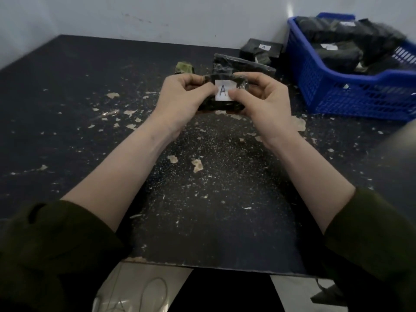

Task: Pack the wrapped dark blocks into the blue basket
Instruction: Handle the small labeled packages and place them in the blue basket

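Plastic-wrapped block (221,93), mid-frame, looks light, slippery; left hand (180,102) and right hand (263,102) pinch its sides, best grasped there.

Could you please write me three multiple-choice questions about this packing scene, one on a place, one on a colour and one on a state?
1. Where does the blue basket stand?
A. at the far right of the table
B. at its near left corner
C. on the floor

2. What colour is the label on the held block?
A. yellow
B. red
C. white

3. How is that block held?
A. by one hand alone
B. by both hands
C. by neither; it lies in the basket

Answers:
1 A, the basket sits at the table's far right side.
2 C, the label is white with a handwritten A.
3 B, the left hand and the right hand both grip it.
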`<state>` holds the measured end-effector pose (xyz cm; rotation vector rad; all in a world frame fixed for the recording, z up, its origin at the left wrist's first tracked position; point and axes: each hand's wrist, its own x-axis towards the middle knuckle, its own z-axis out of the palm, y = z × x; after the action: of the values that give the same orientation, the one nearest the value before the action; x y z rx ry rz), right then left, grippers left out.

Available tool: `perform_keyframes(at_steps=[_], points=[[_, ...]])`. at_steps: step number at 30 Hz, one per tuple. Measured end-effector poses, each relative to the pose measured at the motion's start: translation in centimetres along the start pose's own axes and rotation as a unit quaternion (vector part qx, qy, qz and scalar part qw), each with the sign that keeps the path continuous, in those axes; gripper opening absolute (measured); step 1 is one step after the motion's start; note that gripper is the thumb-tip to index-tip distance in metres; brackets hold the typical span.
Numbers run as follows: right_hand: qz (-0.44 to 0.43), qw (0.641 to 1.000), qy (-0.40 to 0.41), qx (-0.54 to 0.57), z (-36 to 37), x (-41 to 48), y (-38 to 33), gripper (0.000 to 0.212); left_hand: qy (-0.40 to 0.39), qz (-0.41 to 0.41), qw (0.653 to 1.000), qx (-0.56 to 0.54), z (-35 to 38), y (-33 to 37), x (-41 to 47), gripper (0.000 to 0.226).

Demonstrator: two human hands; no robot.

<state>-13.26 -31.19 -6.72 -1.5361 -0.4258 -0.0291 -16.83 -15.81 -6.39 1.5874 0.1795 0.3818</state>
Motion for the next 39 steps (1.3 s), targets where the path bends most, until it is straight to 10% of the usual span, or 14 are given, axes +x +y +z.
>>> perform_keyframes(at_steps=[15,39], points=[[-0.026,0.999,0.024,0.012,0.2,-0.2,-0.4,0.036,0.099,0.02,0.995,-0.013,0.0,-0.9,0.1,0.024],[-0.024,0.999,-0.04,0.011,0.7,-0.8,-0.3,0.038,-0.024,0.023,0.997,-0.076,0.6,0.5,-0.8,0.027]])
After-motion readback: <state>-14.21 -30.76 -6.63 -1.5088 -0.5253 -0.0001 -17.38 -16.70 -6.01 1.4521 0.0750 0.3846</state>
